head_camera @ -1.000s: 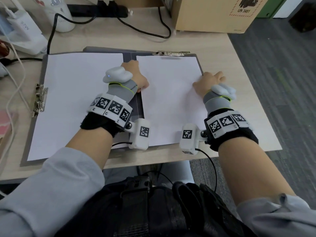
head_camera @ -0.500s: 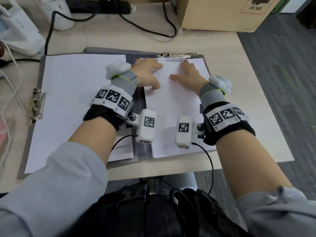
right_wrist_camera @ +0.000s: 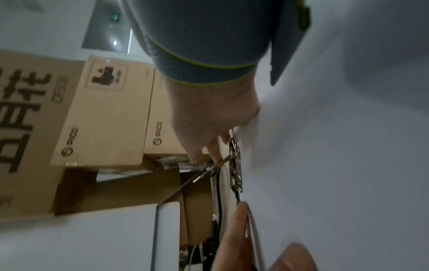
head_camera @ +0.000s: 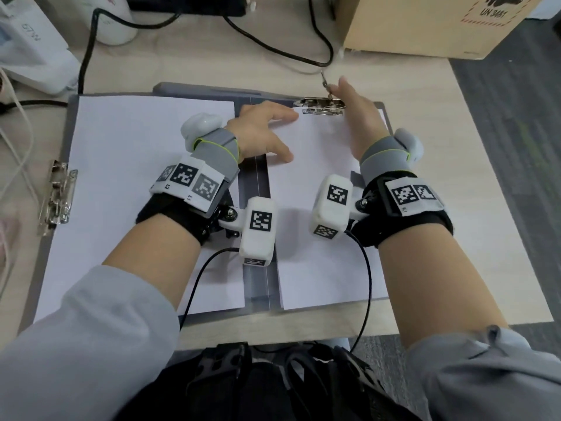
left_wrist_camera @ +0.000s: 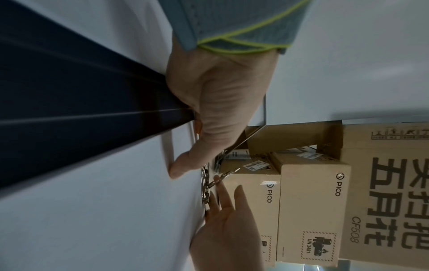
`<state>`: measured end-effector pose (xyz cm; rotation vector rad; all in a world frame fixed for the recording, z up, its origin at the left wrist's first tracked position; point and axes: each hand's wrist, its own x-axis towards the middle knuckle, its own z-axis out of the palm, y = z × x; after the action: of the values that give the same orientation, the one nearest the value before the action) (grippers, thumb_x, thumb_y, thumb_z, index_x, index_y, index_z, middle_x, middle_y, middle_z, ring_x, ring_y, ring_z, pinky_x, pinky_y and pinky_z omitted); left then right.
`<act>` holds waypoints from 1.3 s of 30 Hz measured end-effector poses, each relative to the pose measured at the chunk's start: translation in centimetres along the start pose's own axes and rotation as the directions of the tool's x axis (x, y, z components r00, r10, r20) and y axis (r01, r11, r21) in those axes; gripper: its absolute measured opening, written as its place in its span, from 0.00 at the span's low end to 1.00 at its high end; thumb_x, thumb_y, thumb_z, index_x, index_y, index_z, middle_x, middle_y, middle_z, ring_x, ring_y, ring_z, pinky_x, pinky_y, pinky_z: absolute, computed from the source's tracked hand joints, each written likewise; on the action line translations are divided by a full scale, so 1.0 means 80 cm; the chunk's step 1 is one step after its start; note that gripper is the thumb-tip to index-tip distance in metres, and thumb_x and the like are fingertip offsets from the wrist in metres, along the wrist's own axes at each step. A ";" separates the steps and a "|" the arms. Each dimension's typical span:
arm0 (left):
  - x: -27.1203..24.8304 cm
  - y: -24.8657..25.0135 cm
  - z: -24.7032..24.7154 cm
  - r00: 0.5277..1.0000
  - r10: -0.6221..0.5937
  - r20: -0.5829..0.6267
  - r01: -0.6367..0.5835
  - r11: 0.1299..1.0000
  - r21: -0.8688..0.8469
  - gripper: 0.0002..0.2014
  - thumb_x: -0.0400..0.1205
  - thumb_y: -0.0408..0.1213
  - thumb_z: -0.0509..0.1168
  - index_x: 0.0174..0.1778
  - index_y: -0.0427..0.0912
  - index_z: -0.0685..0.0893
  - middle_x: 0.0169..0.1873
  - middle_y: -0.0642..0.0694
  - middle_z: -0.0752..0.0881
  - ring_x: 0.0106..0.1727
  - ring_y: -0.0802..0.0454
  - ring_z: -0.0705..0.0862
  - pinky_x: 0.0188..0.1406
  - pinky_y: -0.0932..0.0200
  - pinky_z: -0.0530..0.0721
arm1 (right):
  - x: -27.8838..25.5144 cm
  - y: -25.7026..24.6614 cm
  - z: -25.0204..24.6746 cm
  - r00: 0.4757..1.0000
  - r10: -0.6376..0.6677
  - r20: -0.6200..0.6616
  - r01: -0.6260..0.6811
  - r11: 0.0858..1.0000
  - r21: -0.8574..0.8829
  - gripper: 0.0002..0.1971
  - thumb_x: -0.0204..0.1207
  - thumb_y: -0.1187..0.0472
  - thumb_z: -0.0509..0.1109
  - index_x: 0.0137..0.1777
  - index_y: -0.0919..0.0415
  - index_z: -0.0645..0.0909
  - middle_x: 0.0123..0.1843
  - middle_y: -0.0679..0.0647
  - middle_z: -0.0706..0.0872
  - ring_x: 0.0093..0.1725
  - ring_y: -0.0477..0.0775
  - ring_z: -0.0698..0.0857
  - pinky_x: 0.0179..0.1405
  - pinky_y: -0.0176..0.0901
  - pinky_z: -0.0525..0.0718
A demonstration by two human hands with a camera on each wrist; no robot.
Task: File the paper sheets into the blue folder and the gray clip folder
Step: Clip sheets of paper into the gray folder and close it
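At the bottom of the head view are the person's gray sleeves [head_camera: 91,338]. A little higher, a gray folder [head_camera: 255,189] lies open on the wooden desk [head_camera: 455,165], in the middle of the frame. One white sheet [head_camera: 127,183] lies on its left half and another sheet [head_camera: 321,268] on its right half. The left hand [head_camera: 261,132] rests flat on the right sheet with fingers spread. The right hand [head_camera: 358,113] is at the metal clip [head_camera: 321,105] on the top edge, and its fingertips pinch the clip's thin lever [head_camera: 325,81], which stands up. A second clip [head_camera: 57,197] sits at the folder's left edge. Farther back, a black cable [head_camera: 273,50] runs across the desk, and a cardboard box [head_camera: 431,22] stands in the upper right.
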<state>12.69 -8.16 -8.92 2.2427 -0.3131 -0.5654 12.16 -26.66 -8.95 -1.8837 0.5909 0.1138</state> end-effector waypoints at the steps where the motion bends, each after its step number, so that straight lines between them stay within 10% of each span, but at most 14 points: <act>1: 0.000 0.000 -0.001 1.000 0.012 0.001 -0.012 1.000 -0.003 0.36 0.65 0.36 0.79 0.70 0.56 0.78 0.72 0.59 0.72 0.78 0.52 0.63 0.80 0.53 0.62 | 0.002 -0.005 0.005 1.000 -0.009 0.026 0.010 0.999 -0.032 0.20 0.70 0.33 0.57 0.49 0.41 0.85 0.58 0.46 0.79 0.75 0.54 0.68 0.79 0.57 0.57; 8: -0.001 -0.002 0.001 0.999 0.026 0.026 -0.026 1.000 0.000 0.42 0.55 0.47 0.76 0.69 0.59 0.78 0.70 0.62 0.73 0.78 0.52 0.65 0.79 0.47 0.65 | 0.030 -0.024 0.021 0.999 0.026 -0.018 -0.029 0.985 -0.167 0.27 0.61 0.26 0.62 0.51 0.39 0.88 0.79 0.47 0.69 0.82 0.57 0.58 0.81 0.56 0.58; 11: -0.001 -0.003 0.000 0.999 0.024 0.027 -0.024 1.000 0.013 0.42 0.54 0.48 0.74 0.70 0.60 0.77 0.71 0.63 0.73 0.78 0.52 0.63 0.80 0.47 0.63 | 0.041 -0.026 0.026 0.997 0.055 -0.060 -0.069 0.959 -0.273 0.41 0.59 0.25 0.65 0.72 0.44 0.75 0.83 0.50 0.62 0.84 0.59 0.51 0.82 0.56 0.53; 16: -0.001 -0.003 -0.001 0.999 0.033 0.023 -0.034 0.998 0.051 0.40 0.59 0.45 0.77 0.71 0.60 0.76 0.72 0.63 0.72 0.78 0.50 0.62 0.79 0.46 0.62 | 0.050 -0.034 0.025 0.998 0.054 0.012 -0.036 0.794 -0.607 0.41 0.66 0.25 0.61 0.76 0.46 0.68 0.86 0.58 0.51 0.85 0.66 0.46 0.83 0.63 0.44; 31: -0.004 0.000 -0.002 0.998 0.055 0.012 -0.056 0.994 0.091 0.38 0.65 0.42 0.78 0.72 0.59 0.74 0.74 0.62 0.71 0.78 0.50 0.60 0.79 0.47 0.61 | 0.056 -0.028 0.040 0.997 0.030 -0.075 -0.075 0.693 -0.717 0.45 0.62 0.26 0.63 0.78 0.47 0.59 0.86 0.54 0.47 0.83 0.73 0.47 0.77 0.69 0.52; 39: -0.010 0.004 0.001 0.999 0.030 -0.029 -0.027 0.995 0.097 0.36 0.67 0.41 0.78 0.73 0.58 0.74 0.74 0.64 0.70 0.79 0.53 0.60 0.78 0.52 0.61 | 0.031 -0.022 0.036 0.998 -0.027 -0.058 -0.011 0.818 -0.576 0.39 0.77 0.36 0.59 0.82 0.56 0.56 0.87 0.54 0.46 0.85 0.66 0.40 0.83 0.63 0.46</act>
<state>11.95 -8.10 -8.46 2.3341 -0.3636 -0.5104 15.68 -24.45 -9.41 -2.4900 0.6376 0.2515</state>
